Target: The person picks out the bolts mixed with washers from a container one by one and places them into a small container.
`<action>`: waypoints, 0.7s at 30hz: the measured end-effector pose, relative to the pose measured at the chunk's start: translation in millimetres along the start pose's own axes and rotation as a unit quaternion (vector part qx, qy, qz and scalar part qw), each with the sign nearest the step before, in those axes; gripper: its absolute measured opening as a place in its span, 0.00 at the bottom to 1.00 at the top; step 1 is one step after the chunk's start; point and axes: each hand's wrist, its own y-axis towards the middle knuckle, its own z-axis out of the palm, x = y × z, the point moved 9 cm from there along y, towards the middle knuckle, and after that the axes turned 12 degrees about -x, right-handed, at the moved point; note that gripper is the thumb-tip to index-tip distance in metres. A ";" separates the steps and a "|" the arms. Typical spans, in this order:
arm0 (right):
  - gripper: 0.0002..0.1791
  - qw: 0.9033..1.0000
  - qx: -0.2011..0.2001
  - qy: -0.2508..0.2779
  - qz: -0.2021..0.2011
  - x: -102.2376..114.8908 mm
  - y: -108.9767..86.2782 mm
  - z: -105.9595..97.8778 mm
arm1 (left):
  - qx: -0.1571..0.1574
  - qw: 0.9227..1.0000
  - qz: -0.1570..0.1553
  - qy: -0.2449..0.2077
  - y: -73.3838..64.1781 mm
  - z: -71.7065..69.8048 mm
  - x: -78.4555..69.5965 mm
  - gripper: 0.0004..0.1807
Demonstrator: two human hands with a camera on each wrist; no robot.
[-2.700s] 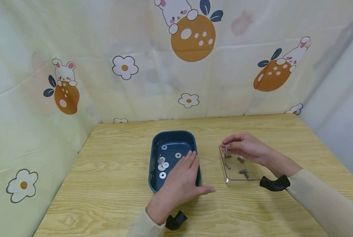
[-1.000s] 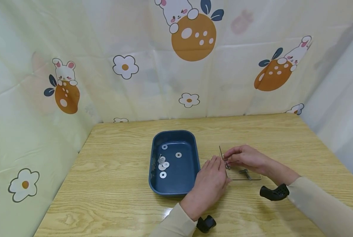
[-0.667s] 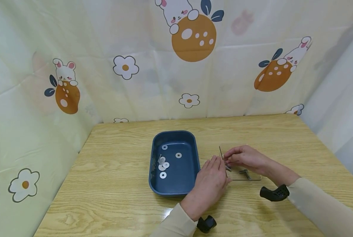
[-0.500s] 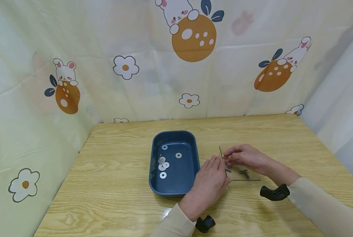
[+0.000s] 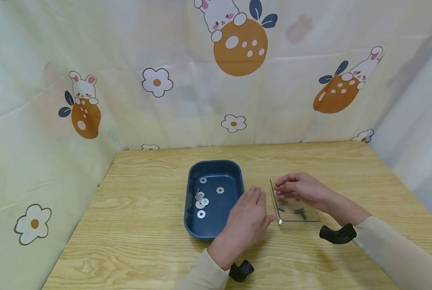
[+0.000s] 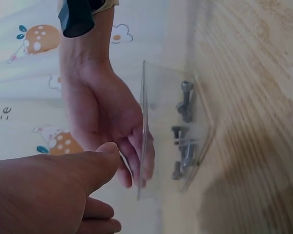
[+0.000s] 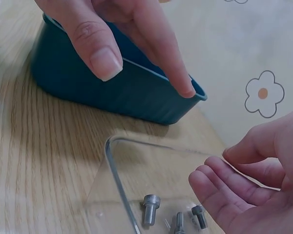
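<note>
My right hand (image 5: 304, 189) hovers over a clear plastic box (image 5: 299, 220) with its fingers loosely bent, and nothing shows between them in the right wrist view. Inside the box lie several grey metal socket-head bolts (image 7: 150, 210), grouped near its floor in the left wrist view. My left hand (image 5: 246, 219) is between the box and a dark blue tray (image 5: 216, 237), fingers fairly straight and holding nothing. Its thumb points toward the box's near left corner, while its fingers overlap the tray's right rim in the head view.
Several flat washers (image 5: 201, 214) and a thin screw (image 5: 197, 193) lie in the blue tray. Both containers stand on a wood-grain table (image 5: 139, 209). A patterned curtain (image 5: 187, 108) hangs behind the table and along its sides.
My left hand went from the blue tray to the box's left wall, then drew back left. The bolt pinched by my right hand at first no longer shows there; bolts in the box have shifted.
</note>
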 end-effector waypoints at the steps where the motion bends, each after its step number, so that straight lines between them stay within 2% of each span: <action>1: 0.22 1.000 0.000 0.002 0.000 1.0 0.0 0.4 | 0.002 1.000 -0.001 0.000 -0.4 -0.7 1.6 0.35; 9: 0.22 1.000 0.006 0.019 -0.011 10.9 -1.0 1.0 | 0.029 0.999 -0.030 -0.015 -4.5 -4.6 17.0 0.37; 18: 0.23 1.000 0.012 0.025 -0.010 17.9 -0.2 5.4 | 0.012 0.999 -0.046 -0.017 -12.3 -16.0 36.8 0.37; 21: 0.24 0.999 0.017 0.028 -0.009 20.3 0.0 8.1 | 0.017 0.998 -0.060 -0.024 -15.2 -17.9 44.9 0.37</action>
